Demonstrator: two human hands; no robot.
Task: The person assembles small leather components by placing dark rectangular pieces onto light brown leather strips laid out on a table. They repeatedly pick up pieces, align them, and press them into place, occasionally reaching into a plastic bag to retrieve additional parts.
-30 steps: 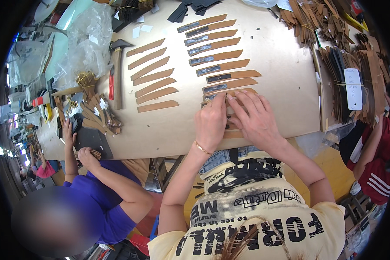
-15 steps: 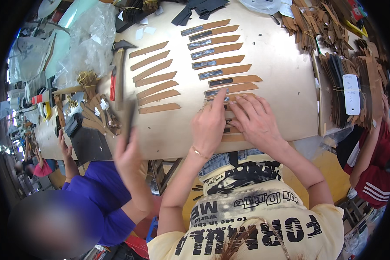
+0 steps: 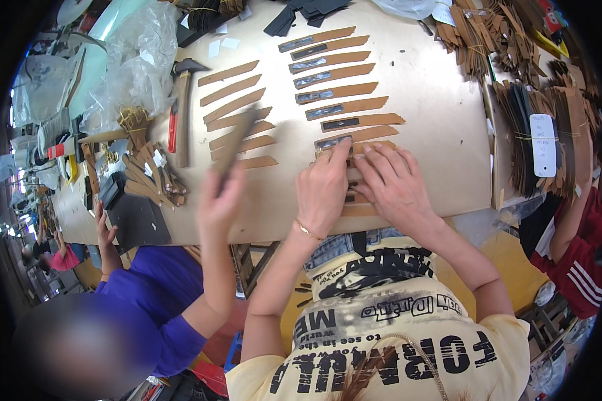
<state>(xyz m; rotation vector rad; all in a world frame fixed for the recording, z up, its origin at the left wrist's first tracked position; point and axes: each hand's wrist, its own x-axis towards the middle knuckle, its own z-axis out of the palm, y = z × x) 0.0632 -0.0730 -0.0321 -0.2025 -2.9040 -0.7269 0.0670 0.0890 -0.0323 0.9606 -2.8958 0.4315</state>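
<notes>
Left hand [image 3: 321,190], index extended, and right hand [image 3: 391,177], fingers bent, touched strips [image 3: 374,134]; grip was indeterminable. Strips were brown, dark-patched.

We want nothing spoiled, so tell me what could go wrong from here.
The co-worker's blurred hand has a long brownish piece that crosses the left column of plain brown strips in this view; it might knock them askew.

The person's left hand and right hand are close together among tightly spaced brown strips with dark patches, so a fingertip could nudge a neighbouring strip out of line.
</notes>
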